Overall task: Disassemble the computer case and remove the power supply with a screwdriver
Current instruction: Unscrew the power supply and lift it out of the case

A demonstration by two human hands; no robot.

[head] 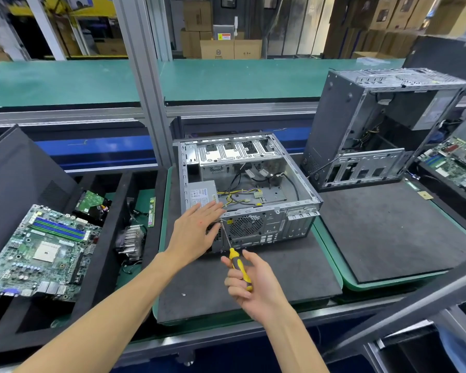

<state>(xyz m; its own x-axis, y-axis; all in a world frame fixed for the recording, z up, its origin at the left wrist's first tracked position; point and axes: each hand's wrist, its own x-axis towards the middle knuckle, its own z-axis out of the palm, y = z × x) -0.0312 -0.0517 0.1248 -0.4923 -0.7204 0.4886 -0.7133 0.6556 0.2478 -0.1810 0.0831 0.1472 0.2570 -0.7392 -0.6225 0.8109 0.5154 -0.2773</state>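
Observation:
An open grey computer case (280,211) lies on its side on a black foam mat, rear panel facing me. Inside at the left sits the silver power supply (201,193) with yellow and black cables running right. My left hand (197,232) rests flat, fingers straight, on the case's near left corner over the power supply's edge. My right hand (249,281) grips the yellow and black screwdriver (238,265). Its thin shaft slants up to a screw at the rear panel's top left corner, just by my left fingertips.
A second open case (374,125) stands upright at the back right. A motherboard (41,249), a hard drive (92,203), a heatsink (131,238) and a memory stick lie in black trays at the left. Another board (455,160) sits far right. An aluminium post (145,76) rises behind.

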